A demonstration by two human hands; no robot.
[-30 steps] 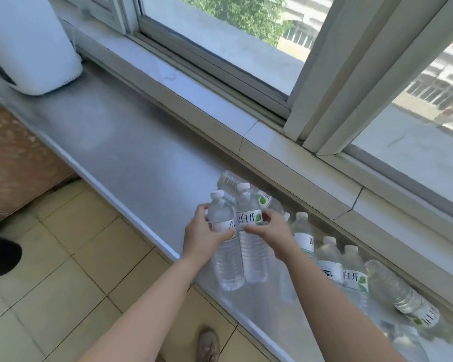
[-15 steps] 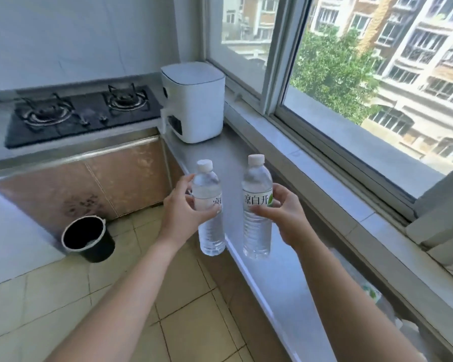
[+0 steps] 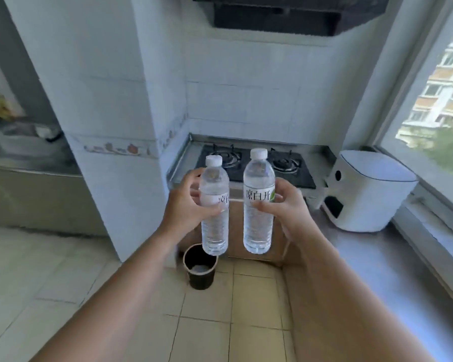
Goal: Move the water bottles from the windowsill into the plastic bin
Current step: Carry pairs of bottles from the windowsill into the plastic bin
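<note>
I hold two clear water bottles with white caps upright in the air, side by side in front of me. My left hand [image 3: 186,205] grips the left bottle [image 3: 214,228] around its label. My right hand [image 3: 285,207] grips the right bottle [image 3: 258,226], whose white label bears dark characters. Both bottles hang over the floor, in front of the stove. The windowsill [image 3: 392,259] runs along the right side. The other bottles and the plastic bin are out of view.
A black gas stove [image 3: 256,163] sits on the counter ahead, under a dark hood [image 3: 288,14]. A white appliance [image 3: 369,189] stands on the sill's far end. A small dark bucket [image 3: 200,267] sits on the tiled floor below the bottles. A tiled pillar [image 3: 102,126] rises at the left.
I lifted two bottles off the windowsill and turned left with them. The view swung from the sill to the stove and kitchen corner; both hands keep their grip.
</note>
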